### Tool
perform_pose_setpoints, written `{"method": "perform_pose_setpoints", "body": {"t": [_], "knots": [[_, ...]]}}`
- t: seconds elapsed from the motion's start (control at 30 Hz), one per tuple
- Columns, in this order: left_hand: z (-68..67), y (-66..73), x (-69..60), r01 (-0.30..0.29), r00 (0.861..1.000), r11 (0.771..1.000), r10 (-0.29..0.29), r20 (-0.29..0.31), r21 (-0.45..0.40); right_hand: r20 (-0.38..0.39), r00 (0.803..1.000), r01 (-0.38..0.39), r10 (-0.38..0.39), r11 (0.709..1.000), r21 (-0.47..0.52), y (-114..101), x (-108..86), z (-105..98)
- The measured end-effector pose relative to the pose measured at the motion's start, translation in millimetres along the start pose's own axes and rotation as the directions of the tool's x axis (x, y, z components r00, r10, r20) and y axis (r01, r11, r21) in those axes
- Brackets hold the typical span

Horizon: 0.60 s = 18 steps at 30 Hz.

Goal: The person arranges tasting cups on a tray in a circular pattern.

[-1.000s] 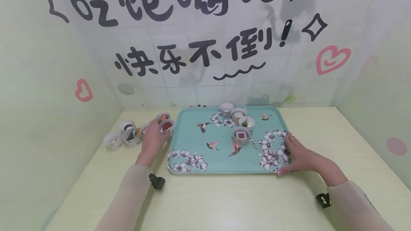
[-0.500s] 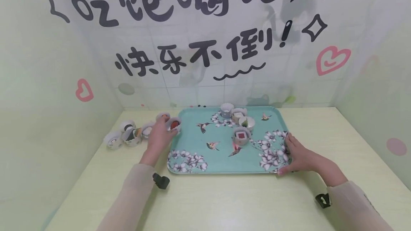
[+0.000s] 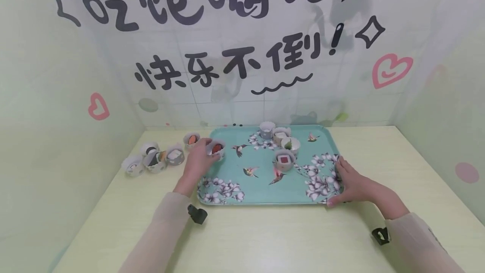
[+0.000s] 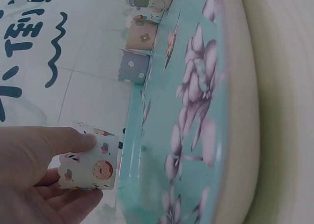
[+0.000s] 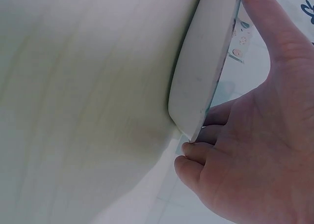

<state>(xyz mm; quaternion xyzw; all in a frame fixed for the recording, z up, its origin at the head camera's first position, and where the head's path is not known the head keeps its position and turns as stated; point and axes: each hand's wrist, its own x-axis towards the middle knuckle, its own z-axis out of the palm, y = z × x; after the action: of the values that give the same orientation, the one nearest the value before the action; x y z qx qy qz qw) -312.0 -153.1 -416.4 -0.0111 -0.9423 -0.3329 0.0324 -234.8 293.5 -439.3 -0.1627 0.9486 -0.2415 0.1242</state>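
My left hand (image 3: 198, 160) pinches a paper baking cup (image 3: 218, 150) between thumb and fingers, over the left side of a blue-green tray (image 3: 261, 195). An orange-red piece lies inside the cup. In the left wrist view the cup (image 4: 95, 167) shows a doughnut print, and its base faces the tray. My right hand (image 3: 355, 183) holds the tray's near right corner, thumb on the front edge and fingers at the right rim. In the right wrist view the fingertips (image 5: 194, 153) curl at the tray's pale rim (image 5: 201, 67).
Several filled paper cups stand left of the tray, among them one with an orange piece (image 3: 192, 139) and one with a white piece (image 3: 175, 155). On the tray a row of cups, including one with a red-centred square (image 3: 284, 160), runs toward the wall (image 3: 242, 113) behind.
My left hand has picked the cup with the orange-red piece from the group beside the tray and moved it right, over the tray's left edge. My right hand has stayed in place.
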Motion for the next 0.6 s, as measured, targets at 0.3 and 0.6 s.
{"method": "perform_pose_setpoints", "body": {"t": [0.3, 0.6], "knots": [[16.3, 14.3, -3.7, -0.026, 0.998, 1.000, 0.026, 0.060, -0.010, 0.001, 1.000, 0.003, -0.003, 1.000, 0.001, 0, -0.5, -1], [32.5, 31.6, -6.8, -0.073, 0.993, 0.997, 0.071, 0.096, 0.023, 0.003, 1.000, 0.002, -0.002, 1.000, 0.007, -1, 0.5, -1]]}}
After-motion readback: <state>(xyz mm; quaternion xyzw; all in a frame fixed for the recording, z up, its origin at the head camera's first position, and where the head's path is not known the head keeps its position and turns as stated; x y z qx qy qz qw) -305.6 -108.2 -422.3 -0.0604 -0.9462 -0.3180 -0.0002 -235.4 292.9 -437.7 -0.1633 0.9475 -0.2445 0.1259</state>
